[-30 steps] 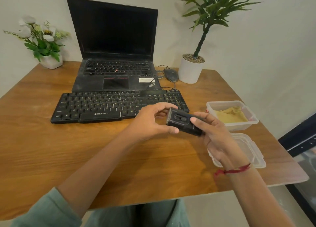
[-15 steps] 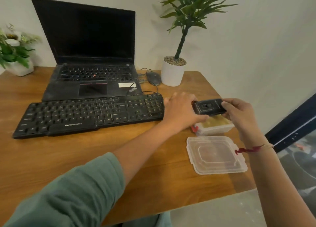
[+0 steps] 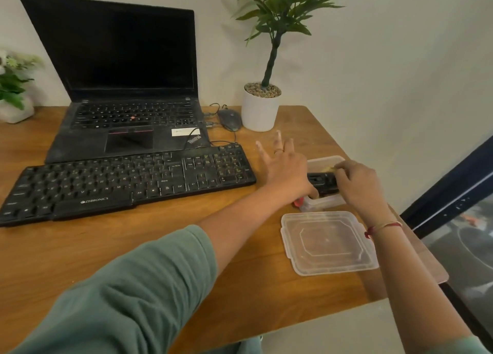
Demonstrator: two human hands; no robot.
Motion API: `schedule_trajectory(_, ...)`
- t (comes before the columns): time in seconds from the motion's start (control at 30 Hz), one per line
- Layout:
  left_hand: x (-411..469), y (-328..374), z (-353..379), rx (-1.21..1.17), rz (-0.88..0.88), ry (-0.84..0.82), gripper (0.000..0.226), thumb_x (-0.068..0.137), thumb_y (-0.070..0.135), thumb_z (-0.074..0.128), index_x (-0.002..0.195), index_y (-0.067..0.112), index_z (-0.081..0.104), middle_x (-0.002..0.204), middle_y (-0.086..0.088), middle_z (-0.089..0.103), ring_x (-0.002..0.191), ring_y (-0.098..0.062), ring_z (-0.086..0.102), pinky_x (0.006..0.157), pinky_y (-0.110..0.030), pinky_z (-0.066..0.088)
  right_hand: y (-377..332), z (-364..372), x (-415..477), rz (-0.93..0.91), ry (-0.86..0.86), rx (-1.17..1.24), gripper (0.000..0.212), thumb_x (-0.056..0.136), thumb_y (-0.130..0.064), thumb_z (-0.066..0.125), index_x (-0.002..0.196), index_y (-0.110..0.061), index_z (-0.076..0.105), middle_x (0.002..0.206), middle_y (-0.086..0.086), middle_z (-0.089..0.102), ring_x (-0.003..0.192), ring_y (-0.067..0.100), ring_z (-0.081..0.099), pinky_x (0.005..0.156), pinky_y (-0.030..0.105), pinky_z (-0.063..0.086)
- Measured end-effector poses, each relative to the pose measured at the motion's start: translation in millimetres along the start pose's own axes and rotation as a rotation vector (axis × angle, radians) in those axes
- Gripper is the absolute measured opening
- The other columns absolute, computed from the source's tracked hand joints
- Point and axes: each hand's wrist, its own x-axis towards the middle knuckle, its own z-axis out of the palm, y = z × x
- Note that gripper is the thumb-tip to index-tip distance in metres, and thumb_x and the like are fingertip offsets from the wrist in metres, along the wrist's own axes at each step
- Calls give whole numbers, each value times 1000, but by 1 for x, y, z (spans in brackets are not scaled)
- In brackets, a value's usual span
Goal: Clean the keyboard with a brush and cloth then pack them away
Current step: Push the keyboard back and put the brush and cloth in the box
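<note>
The person's R hand (image 3: 360, 187) grips the black brush (image 3: 321, 182) by its right end, fingers curled over it. It holds the brush low over, maybe partly inside, the clear plastic container (image 3: 324, 203) near the right edge of the wooden table (image 3: 80, 247). Can't tell if the brush touches the container's floor. A bit of yellow cloth (image 3: 328, 169) shows inside the container, behind the brush.

L hand (image 3: 286, 166) is at the brush's left end, fingers straight and splayed, pointing toward the wall, w/ a ring on one. Its thumb is down by the brush end and the container's near-left corner; contact w/ either can't be made out. It grasps nothing.

The lid (image 3: 328, 243) lies flat on the table just in front of the container, apart from it.

The black keyboard (image 3: 128, 178) sits left of the L hand, its right end close to the hand. An open laptop (image 3: 125, 86) stands behind it, screen dark. At the back: mouse (image 3: 229, 120) and potted plant (image 3: 262, 108) side by side. A flower pot (image 3: 14, 110) sits at the far left.
</note>
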Motion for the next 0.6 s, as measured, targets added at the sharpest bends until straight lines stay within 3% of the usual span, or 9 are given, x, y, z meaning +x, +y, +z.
schedule_trajectory(0.07, 2, 0, 1, -6, -14, -30, 71, 63, 63, 75, 117, 19, 62, 157, -12, 17, 145, -38, -11, 104, -71, -10, -1, 1, -1, -18, 5, -62, 28, 93, -17, 40, 81, -7, 63, 75, 11, 62, 58, 11, 48, 48, 21, 30)
schedule_trajectory(0.13, 4, 1, 1, -8, -20, -52, 72, 63, 62, 75, 118, 18, 61, 157, -13, 17, 145, -38, -10, 105, -71, -9, -2, 1, -2, -17, 2, -106, 29, 93, -18, 41, 74, -9, 60, 68, 9, 58, 55, 8, 46, 47, 22, 29)
schedule_trajectory(0.33, 2, -4, 2, -34, -21, -87, 76, 63, 65, 74, 121, 17, 59, 157, -13, 19, 146, -37, -10, 104, -71, -10, -8, -2, -9, -19, -32, -221, 22, 89, -12, 45, 77, -9, 64, 65, 5, 51, 52, 6, 40, 44, 21, 24)
schedule_trajectory(0.43, -2, -7, 0, -79, -1, -82, 77, 63, 70, 71, 121, 20, 59, 156, -11, 22, 147, -35, -5, 105, -70, -10, -8, -5, -12, -41, -45, -153, 22, 88, -13, 47, 80, -9, 68, 67, 6, 57, 57, 13, 50, 47, 22, 29)
schedule_trajectory(0.53, -21, -18, 4, -289, 54, 123, 65, 71, 67, 67, 122, 29, 55, 149, -1, 31, 145, -25, 9, 112, -59, 0, -6, -17, -29, -10, 132, 98, 22, 93, -21, 52, 103, -16, 70, 92, 0, 67, 75, 9, 60, 60, 17, 42)
schedule_trajectory(0.6, -44, -32, 11, -427, 128, 284, 47, 79, 56, 64, 117, 30, 53, 137, 5, 39, 136, -18, 20, 112, -47, 15, -3, -27, -48, 20, 256, 215, 20, 94, -20, 51, 104, -17, 68, 93, -4, 65, 77, 0, 55, 65, 14, 39)
